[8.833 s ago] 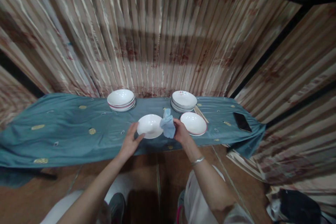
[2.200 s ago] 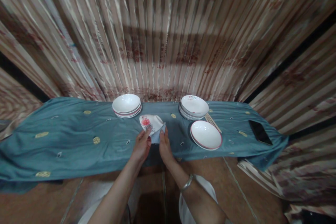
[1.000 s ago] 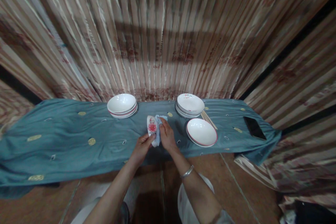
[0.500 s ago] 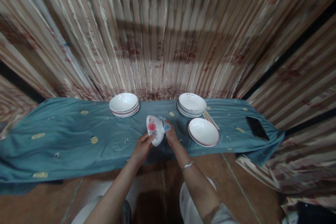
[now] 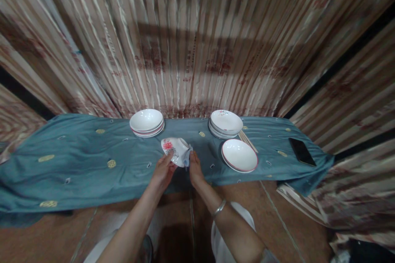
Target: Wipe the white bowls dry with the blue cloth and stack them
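Note:
Above the near part of the table, a white bowl (image 5: 175, 150) with a red flower on its outside is tilted over, its foot facing up and right. My left hand (image 5: 165, 168) is closed on the bowl's near left side. In my right hand (image 5: 194, 166) is a small light blue cloth (image 5: 187, 158), pressed against the bowl's right side. The fingertips of my right hand are partly hidden behind the cloth and bowl.
Bowls are stacked at the back left (image 5: 146, 121). A plate stack (image 5: 226, 122) stands back right, beside chopsticks (image 5: 247, 141) and red-rimmed dishes (image 5: 239, 155). A black phone (image 5: 301, 151) lies far right on the green tablecloth (image 5: 86, 152). A pleated curtain (image 5: 191, 49) hangs behind.
The bowl has shifted left and tipped further over, its foot now turned more upward. My right hand has moved left with the cloth along the bowl's side.

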A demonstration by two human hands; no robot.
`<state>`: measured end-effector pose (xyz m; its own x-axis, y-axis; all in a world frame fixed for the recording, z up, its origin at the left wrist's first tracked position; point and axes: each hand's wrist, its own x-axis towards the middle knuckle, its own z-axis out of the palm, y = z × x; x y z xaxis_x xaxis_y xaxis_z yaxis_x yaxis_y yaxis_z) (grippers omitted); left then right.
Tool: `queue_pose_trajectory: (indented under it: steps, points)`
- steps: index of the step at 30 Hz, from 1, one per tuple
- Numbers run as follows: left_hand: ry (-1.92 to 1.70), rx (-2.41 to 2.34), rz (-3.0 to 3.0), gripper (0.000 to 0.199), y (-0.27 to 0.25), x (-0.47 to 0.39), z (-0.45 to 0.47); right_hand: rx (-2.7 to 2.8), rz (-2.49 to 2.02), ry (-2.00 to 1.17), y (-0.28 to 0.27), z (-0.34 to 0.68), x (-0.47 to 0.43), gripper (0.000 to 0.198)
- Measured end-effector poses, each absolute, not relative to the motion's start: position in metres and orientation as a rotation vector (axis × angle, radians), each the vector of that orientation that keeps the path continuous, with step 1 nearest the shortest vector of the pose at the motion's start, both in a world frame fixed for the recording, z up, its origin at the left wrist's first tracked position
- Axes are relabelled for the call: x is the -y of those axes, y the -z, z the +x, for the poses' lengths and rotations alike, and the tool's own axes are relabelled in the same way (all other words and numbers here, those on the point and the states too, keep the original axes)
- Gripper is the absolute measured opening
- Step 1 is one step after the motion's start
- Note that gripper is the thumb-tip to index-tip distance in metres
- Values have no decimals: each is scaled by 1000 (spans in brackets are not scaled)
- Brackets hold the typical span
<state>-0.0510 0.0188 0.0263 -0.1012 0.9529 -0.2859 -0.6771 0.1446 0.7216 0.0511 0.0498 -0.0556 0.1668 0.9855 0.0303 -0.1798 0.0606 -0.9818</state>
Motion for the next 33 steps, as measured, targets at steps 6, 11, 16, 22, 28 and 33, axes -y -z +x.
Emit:
queue_pose_trajectory:
  steps: [6, 11, 16, 22, 28, 33]
  points:
    - [-1441, -956, 417, 31, -23, -22, -54, 1043, -1272, -1110, 47, 44, -28, 57]
    - [-1471, -956, 428, 33, -23, -24, -57, 1329, -1224, -994, 34, 39, -3, 58]
    - [-1453, -942, 516, 40, -28, -18, -55, 1607, -1039, -862, 12, 46, 10, 50]
    - [-1368, -988, 590, 39, -31, -12, -51, 1712, -920, -771, -6, 61, 0, 45]
    - [-1319, -1020, 758, 35, -23, -10, -53, 1852, -854, -669, -15, 74, -10, 43]
    - [-1200, -1059, 1107, 26, -17, -8, -54, 1992, -812, -461, -22, 81, -16, 42]
